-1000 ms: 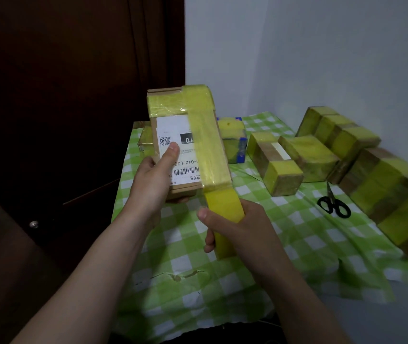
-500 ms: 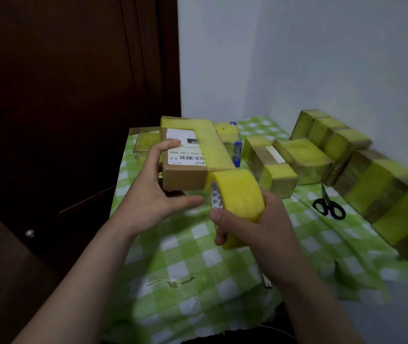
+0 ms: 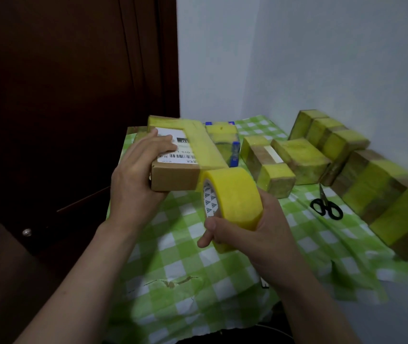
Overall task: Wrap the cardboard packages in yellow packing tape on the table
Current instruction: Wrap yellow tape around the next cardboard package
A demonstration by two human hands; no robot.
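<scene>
Partly wrapped package (image 3: 173,173): brown cardboard, white label, yellow strip.

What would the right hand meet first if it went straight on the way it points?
Likely the brown cardboard package that the left hand holds: the right hand grips the yellow tape roll, already against its near face.

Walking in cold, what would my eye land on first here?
The bright yellow tape roll gripped in the right hand, centre, its strip running onto the cardboard package that the left hand holds. Then the row of yellow-wrapped packages along the right wall, black scissors beside them.
</scene>
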